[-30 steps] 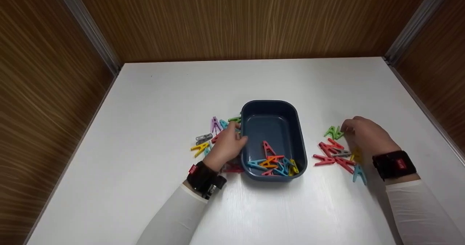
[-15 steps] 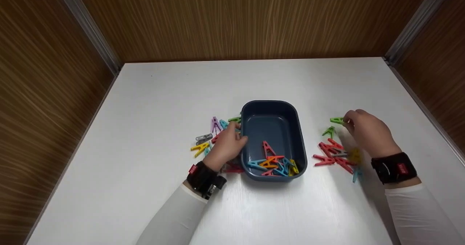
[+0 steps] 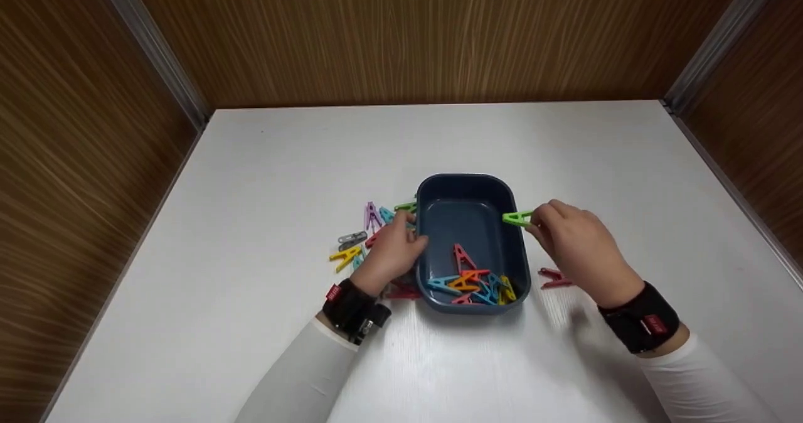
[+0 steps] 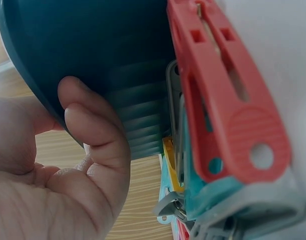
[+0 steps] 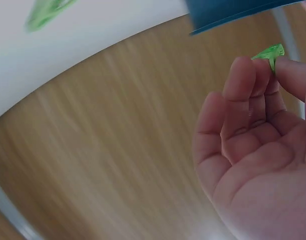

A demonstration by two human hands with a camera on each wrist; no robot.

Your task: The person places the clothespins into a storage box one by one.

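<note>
Standing on the white table (image 3: 263,209), the dark blue tub (image 3: 470,191) is the landmark: a rounded rectangular container, deep-walled, its far half bare. Heaped at the near end inside it lie several clothes pegs (image 3: 472,283), blue, orange, yellow and red, with one red peg (image 3: 463,257) just beyond the heap toward the tub's middle.

Against the tub's left wall, the left hand (image 3: 392,253) grips the rim, thumb curled over the edge and fingers on the outside. Just left of the tub, around that hand, is a scatter of loose pegs (image 3: 361,238) in purple, grey, yellow, teal and green.

At the tub's right rim, the right hand (image 3: 574,247) pinches a green peg (image 3: 517,218) between thumb and fingertips; the peg is held above the rim, pointing inward over the tub. Just right of the tub, partly hidden under that hand, lie red pegs (image 3: 552,277) on the table.
</note>
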